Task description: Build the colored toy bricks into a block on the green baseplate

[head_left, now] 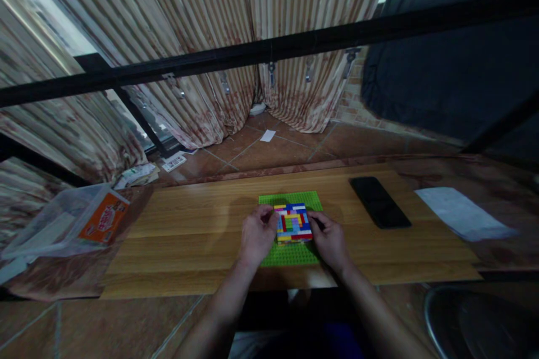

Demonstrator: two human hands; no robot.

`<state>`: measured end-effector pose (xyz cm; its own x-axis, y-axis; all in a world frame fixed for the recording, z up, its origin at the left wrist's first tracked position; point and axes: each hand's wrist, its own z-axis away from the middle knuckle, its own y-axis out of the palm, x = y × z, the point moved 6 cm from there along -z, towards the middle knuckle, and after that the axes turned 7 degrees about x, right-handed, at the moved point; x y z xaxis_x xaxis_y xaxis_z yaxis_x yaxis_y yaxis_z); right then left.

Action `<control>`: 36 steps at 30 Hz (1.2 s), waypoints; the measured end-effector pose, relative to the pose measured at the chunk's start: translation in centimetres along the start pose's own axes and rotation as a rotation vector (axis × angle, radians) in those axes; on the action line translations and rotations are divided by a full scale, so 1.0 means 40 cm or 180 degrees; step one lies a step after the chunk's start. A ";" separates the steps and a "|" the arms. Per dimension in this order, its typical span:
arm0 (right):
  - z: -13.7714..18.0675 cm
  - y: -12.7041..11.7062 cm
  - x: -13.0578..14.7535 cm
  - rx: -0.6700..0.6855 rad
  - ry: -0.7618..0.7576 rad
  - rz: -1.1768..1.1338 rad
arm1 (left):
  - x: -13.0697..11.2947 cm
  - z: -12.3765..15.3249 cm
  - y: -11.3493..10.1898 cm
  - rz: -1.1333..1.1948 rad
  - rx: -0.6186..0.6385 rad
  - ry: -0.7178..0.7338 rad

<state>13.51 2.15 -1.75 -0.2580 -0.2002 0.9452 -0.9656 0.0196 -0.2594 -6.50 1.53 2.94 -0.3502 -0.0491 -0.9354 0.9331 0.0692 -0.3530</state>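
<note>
A green studded baseplate (pixel 290 259) lies on the wooden board in front of me. On it stands a square block of toy bricks (pixel 293 223), built in layers of red, yellow, blue, white and green. My left hand (pixel 259 234) is closed at the block's left side, thumb and fingertips against its edge. From the right, my right hand (pixel 330 238) grips the opposite edge with curled fingers. Whether either hand also has a single loose brick in it is too small to tell.
A black phone (pixel 379 202) rests on the wooden board (pixel 181 235) to the right, with a white sheet (pixel 465 213) beyond it. At far left is a clear plastic box (pixel 54 224) with an orange label. A dark metal rail (pixel 236 56) crosses behind, before striped curtains (pixel 202 22).
</note>
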 end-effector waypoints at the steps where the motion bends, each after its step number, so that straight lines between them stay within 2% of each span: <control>1: 0.000 0.000 0.001 -0.0004 -0.0006 0.0003 | 0.004 -0.004 0.001 0.0079 -0.0006 -0.0030; 7: 0.000 0.000 0.008 0.0034 -0.0040 0.0034 | 0.026 -0.019 0.007 0.0561 -0.0093 -0.0211; 22: -0.002 -0.001 0.000 0.0043 0.0006 0.0162 | 0.026 -0.022 0.018 0.0840 -0.0356 -0.0289; 36: -0.001 0.000 -0.014 -0.0031 0.0012 0.0181 | 0.036 -0.025 0.023 0.0987 -0.0370 -0.0187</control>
<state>13.66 2.32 -2.28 -0.3127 -0.1947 0.9297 -0.9496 0.0405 -0.3109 -6.21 2.53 1.25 -0.0428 -0.0651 -0.9970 0.9776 0.2030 -0.0552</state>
